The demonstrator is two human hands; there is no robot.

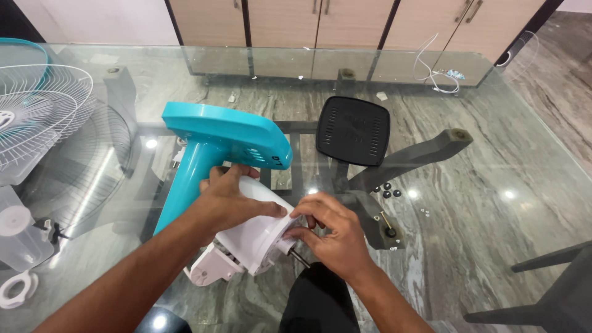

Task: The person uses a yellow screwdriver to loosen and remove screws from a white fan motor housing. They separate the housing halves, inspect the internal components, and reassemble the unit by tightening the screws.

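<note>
The white fan motor housing (256, 231) lies near the front edge of the glass bench (493, 185), tilted, with its metal shaft (300, 258) poking out toward the near right. The left hand (231, 200) is spread over the top of the housing, fingers curled round it in a firm grip. The right hand (330, 231) is pinched at the housing's front rim — thumb and fingertips closed on the small hub where the shaft comes out; what exactly sits between them cannot be made out.

Attached to the housing on its near left is a white pivot bracket (209, 268). Just beyond it, touching or nearly so, the teal fan stand (216, 145) lies on its side, its flat base tipped up toward the far side and its neck running down to the near left.

To the right of the stand rests a black vented rear cover (353, 131). Near it, further right, a few small black caps (388, 189) and tiny screws (424, 211) lie loose on the glass.

At the far left a white wire fan guard (37, 114) rests, with a clear fan blade (18, 237) near it at the left edge. A white cable (435, 77) lies at the far side of the bench.
</note>
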